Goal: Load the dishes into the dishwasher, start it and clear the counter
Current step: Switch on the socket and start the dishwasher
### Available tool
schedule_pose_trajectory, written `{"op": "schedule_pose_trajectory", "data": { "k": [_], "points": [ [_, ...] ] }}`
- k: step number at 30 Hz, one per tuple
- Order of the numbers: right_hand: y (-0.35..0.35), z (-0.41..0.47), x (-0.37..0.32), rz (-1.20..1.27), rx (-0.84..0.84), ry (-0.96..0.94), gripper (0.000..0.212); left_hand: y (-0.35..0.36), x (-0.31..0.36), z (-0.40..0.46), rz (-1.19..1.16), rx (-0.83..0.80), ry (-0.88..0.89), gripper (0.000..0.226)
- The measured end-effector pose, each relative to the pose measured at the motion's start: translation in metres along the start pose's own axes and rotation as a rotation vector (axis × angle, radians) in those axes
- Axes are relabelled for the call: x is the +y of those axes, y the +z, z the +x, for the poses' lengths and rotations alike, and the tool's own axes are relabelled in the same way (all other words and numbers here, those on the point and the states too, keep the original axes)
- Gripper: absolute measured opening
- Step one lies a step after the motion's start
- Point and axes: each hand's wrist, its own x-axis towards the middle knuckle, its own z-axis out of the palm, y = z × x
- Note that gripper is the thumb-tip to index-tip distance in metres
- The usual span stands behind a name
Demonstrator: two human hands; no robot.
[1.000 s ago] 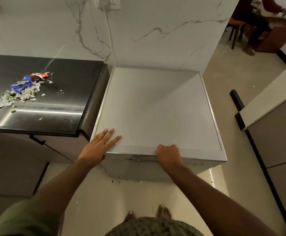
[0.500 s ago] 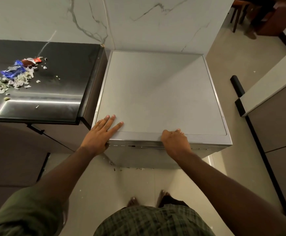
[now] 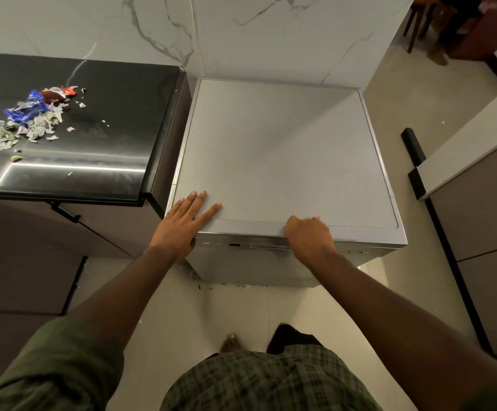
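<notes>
Your left hand (image 3: pixel 179 226) lies flat on the dishwasher (image 3: pixel 285 155) top; right hand (image 3: pixel 308 237), fingers curled, grips its near door edge. Scraps (image 3: pixel 31 120) litter the left desk (image 3: pixel 116 134). Risk: dishwasher tipping if you pull unbraced.

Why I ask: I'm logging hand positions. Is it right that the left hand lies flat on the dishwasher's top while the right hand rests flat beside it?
Not quite. In the head view the left hand does lie flat on the dishwasher top, but the right hand is not flat: its fingers curl over the front edge.
</notes>
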Motion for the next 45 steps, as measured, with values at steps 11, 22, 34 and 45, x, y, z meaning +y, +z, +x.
{"op": "schedule_pose_trajectory", "data": {
  "k": [11,22,34,45],
  "points": [
    [-0.052,0.033,0.002,-0.094,-0.193,-0.131,0.055,-0.003,0.001,0.002,-0.073,-0.058,-0.007,0.129],
    [-0.13,0.148,-0.015,0.103,0.084,-0.236,0.041,-0.045,0.0,0.06,-0.186,0.013,-0.22,0.07],
    [-0.148,0.248,-0.046,0.026,-0.236,-0.245,0.134,-0.083,-0.033,0.127,-0.382,-0.34,-0.34,0.061],
    [-0.165,0.242,-0.062,0.124,-0.183,-0.159,0.072,-0.135,-0.091,0.233,-0.329,-0.136,-0.277,0.051]
  ]
}}
